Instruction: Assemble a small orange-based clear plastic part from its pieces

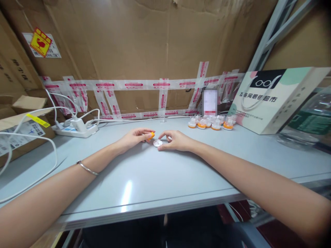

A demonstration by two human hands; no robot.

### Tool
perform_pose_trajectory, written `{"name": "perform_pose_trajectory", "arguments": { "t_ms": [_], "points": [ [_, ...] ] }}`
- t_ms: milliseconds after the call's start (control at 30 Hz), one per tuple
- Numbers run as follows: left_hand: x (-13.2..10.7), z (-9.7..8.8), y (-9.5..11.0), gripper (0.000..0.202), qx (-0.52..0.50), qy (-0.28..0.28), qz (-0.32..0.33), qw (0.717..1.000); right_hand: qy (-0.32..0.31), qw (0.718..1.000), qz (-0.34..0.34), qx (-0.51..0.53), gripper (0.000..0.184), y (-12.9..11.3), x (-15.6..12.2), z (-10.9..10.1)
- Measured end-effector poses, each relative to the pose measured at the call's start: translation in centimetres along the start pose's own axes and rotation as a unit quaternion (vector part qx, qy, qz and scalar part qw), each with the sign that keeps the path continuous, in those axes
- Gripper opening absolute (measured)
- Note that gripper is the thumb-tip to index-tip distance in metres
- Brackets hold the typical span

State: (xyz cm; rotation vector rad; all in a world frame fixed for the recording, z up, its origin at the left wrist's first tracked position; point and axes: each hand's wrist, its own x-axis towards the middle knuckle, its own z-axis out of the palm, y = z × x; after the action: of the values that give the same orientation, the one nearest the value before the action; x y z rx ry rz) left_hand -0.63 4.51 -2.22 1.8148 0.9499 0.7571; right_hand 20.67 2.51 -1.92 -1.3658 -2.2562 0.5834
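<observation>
My left hand [136, 137] pinches a small orange plastic piece [150, 136] between thumb and fingers, just above the grey table. Close beside it, the thumb and index finger of my right hand [176, 140] curve around the edge of a small white round piece [157, 143], which looks like a shallow cap. The two pieces are near each other but apart. Behind my hands a small clear plastic piece [162, 119] stands on the table.
Several clear domed pieces with orange or white bases [216, 126] stand at the back right. Beyond them are a paper gift bag [269, 100] and a large clear bottle [305, 120]. A power strip [77, 129] with white cables and a cardboard box [23, 132] occupy the left.
</observation>
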Motion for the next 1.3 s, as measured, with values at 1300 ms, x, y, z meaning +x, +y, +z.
{"name": "perform_pose_trajectory", "arguments": {
  "t_ms": [1300],
  "points": [
    [-0.2,1.1,0.8,0.031,-0.004,0.075,0.056,0.996,0.021,0.939,-0.007,0.344,0.018,-1.0,0.3,-0.4]
  ]
}}
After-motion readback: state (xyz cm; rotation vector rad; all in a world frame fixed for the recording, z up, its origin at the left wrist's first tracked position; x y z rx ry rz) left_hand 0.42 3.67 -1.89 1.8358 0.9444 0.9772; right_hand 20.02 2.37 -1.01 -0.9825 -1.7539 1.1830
